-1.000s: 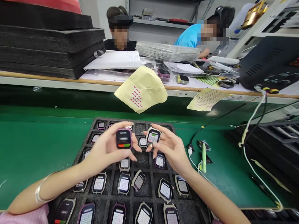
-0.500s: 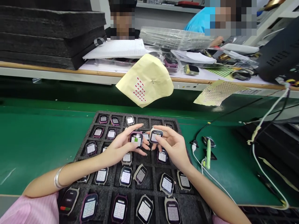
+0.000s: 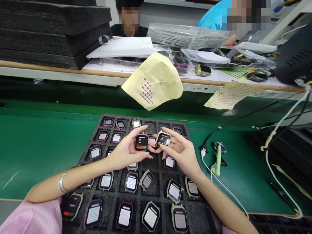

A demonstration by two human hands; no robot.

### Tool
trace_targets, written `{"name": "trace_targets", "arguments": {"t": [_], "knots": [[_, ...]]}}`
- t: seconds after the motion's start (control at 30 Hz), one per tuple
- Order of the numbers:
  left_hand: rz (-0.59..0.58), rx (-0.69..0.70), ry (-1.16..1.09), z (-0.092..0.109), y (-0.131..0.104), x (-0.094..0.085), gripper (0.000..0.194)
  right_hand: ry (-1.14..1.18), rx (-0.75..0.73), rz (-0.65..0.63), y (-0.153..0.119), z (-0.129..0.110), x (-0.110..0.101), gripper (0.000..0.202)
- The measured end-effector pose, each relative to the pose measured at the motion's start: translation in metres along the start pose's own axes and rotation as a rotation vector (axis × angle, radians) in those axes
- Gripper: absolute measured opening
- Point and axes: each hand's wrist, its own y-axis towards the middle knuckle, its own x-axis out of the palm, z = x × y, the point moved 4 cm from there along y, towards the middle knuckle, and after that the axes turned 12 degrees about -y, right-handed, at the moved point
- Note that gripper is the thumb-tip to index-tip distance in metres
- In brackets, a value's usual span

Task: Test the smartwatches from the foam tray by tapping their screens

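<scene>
A purple watch case [image 3: 141,142] is held in my left hand [image 3: 126,148], its dark screen showing text with a red and green bar at the bottom. Close beside it, my right hand [image 3: 181,149] grips a silver watch case [image 3: 163,139], whose screen is dark with white text and a red patch; the thumb lies near its lower edge. Both hands are above a black foam tray [image 3: 156,206]. Many watch cases with lit, mostly white screens sit in its compartments, such as a silver one [image 3: 151,216] near the front.
A shelf [image 3: 102,72] behind the tray bears black foam blocks [image 3: 36,32], papers and plastic trays. Yellow sticker sheets [image 3: 156,81] hang from its edge. On the green table at the right lie a white cable [image 3: 221,191] and a light green tool [image 3: 218,161]. Two people are beyond the shelf.
Both held watches' screens have switched from white lists to dark pages with text and coloured areas. My left thumb has moved down off the purple watch's screen, and my right thumb has shifted lower.
</scene>
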Motion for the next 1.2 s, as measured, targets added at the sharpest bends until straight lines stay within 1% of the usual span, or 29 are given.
{"name": "trace_targets", "arguments": {"t": [0.1, 0.17, 0.27, 0.33, 0.4, 0.47, 0.57, 0.63, 0.7, 0.83, 0.93, 1.03, 1.13, 1.2], "knots": [[0.043, -0.001, 0.035, 0.0, 0.001, 0.0, 0.067, 0.018, -0.011, -0.02, -0.001, 0.001, -0.001, 0.05], [0.068, 0.003, 0.071, 0.001, 0.001, -0.001, 0.063, 0.028, -0.013, -0.021, -0.001, 0.002, -0.002, 0.048], [0.052, 0.015, 0.093, 0.003, 0.001, -0.002, 0.057, 0.012, -0.005, 0.016, -0.001, 0.004, -0.003, 0.038], [0.027, 0.03, 0.085, 0.003, 0.002, -0.003, 0.048, -0.012, 0.003, 0.058, -0.001, 0.005, -0.004, 0.032], [0.036, 0.035, 0.08, 0.001, 0.003, -0.005, 0.038, -0.037, 0.014, 0.082, -0.001, 0.006, -0.004, 0.029], [0.06, 0.029, 0.087, 0.0, 0.005, -0.006, 0.033, -0.051, 0.027, 0.073, -0.001, 0.007, -0.005, 0.029], [0.076, 0.022, 0.108, -0.002, 0.007, -0.008, 0.03, -0.021, 0.027, 0.018, -0.002, 0.007, -0.005, 0.033], [0.074, 0.021, 0.116, -0.002, 0.007, -0.009, 0.033, 0.017, 0.023, -0.032, -0.003, 0.007, -0.005, 0.04], [0.072, 0.033, 0.115, -0.002, 0.006, -0.01, 0.042, 0.043, 0.019, -0.064, -0.004, 0.006, -0.003, 0.048], [0.044, 0.051, 0.092, -0.002, 0.004, -0.008, 0.06, 0.019, 0.024, -0.032, -0.004, 0.006, -0.003, 0.053], [0.069, 0.034, 0.094, -0.004, 0.005, -0.008, 0.06, -0.015, 0.027, -0.012, -0.004, 0.006, -0.002, 0.054], [0.081, 0.018, 0.102, -0.006, 0.006, -0.009, 0.057, -0.027, 0.03, -0.041, -0.005, 0.007, -0.002, 0.06], [0.052, 0.003, 0.107, -0.006, 0.004, -0.01, 0.069, -0.067, 0.031, -0.084, -0.001, 0.012, -0.005, 0.066], [0.038, -0.02, 0.116, -0.007, 0.004, -0.012, 0.076, -0.176, 0.003, -0.099, 0.01, 0.02, -0.013, 0.067]]}}
